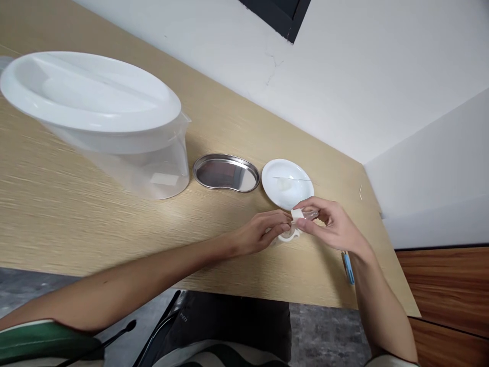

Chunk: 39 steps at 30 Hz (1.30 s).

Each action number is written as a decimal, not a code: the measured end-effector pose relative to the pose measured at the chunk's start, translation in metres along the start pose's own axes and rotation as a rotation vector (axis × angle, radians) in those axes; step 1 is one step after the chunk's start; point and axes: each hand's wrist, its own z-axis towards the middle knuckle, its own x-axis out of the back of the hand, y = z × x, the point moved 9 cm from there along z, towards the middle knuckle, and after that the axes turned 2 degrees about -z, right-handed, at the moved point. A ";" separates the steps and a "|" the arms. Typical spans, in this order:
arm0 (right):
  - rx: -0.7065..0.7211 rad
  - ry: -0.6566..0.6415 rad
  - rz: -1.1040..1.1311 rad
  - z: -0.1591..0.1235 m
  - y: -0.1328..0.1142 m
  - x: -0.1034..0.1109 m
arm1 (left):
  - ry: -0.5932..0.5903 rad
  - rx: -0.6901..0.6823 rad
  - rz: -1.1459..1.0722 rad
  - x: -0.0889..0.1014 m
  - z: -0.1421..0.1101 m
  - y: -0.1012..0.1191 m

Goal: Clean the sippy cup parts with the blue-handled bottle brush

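My left hand (265,233) and my right hand (330,223) meet over the front of a pale wooden table (114,232). Between my fingertips is a small white square piece (297,215), pressed against a clear plastic tube (310,215) held in my right fingers. A white ring-shaped object (288,235) lies under my left fingers, partly hidden. Just behind my hands, a white plate (273,188) holds a thin needle-like wire (292,179) and a pale scrap (283,184). A blue-handled tool (348,267) lies below my right wrist.
A large plastic jug with a white lid (114,122) stands at the left, next to a steel kidney dish (226,173). A small pale splinter (360,192) lies at the right. White walls border the table's far side, and a wooden cabinet (446,285) stands at the right.
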 end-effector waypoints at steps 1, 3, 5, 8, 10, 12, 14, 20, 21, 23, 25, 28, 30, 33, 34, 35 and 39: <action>-0.008 -0.018 0.085 0.002 0.005 -0.001 | 0.005 -0.001 0.002 0.001 0.000 0.000; -0.021 -0.008 0.275 0.007 0.015 0.005 | 0.011 -0.006 0.012 0.001 0.000 0.002; -0.029 0.149 0.469 0.012 0.028 0.027 | 0.008 -0.009 0.015 0.001 -0.001 0.002; -0.018 0.555 0.606 0.012 0.052 0.072 | -0.012 0.017 0.020 -0.001 -0.003 0.001; -0.021 0.609 0.544 0.017 0.064 0.077 | -0.016 0.034 0.026 -0.001 -0.004 0.001; -0.044 0.517 0.400 0.026 0.074 0.062 | -0.019 0.034 0.023 -0.001 -0.004 0.001; -0.055 0.425 0.184 0.034 0.081 0.044 | -0.023 0.026 0.013 -0.001 -0.004 0.003; -0.123 0.318 -0.301 0.051 0.088 0.018 | -0.018 0.022 -0.003 -0.001 -0.004 0.003; -0.142 0.292 -0.320 0.055 0.088 0.016 | -0.016 0.020 -0.003 -0.001 -0.004 0.003; -0.149 0.243 -0.352 0.061 0.085 0.014 | -0.012 0.015 0.005 -0.001 -0.004 0.003; -0.128 0.241 -0.371 0.064 0.080 0.015 | -0.006 0.024 0.033 -0.001 -0.003 0.002; -0.069 0.312 -0.308 0.063 0.074 0.019 | -0.004 0.074 0.088 0.001 -0.004 -0.002; -0.040 0.355 -0.185 0.061 0.075 0.022 | -0.014 0.105 0.104 0.002 -0.006 -0.004; -0.024 0.397 -0.050 0.059 0.079 0.023 | -0.018 0.108 0.093 0.004 -0.008 -0.004; -0.019 0.413 -0.048 0.058 0.079 0.023 | -0.015 0.107 0.087 0.005 -0.009 -0.004; -0.015 0.431 -0.058 0.057 0.080 0.024 | -0.011 0.109 0.083 0.005 -0.009 -0.004; -0.024 0.521 -0.032 0.050 0.089 0.028 | -0.020 0.132 0.095 0.005 -0.008 -0.004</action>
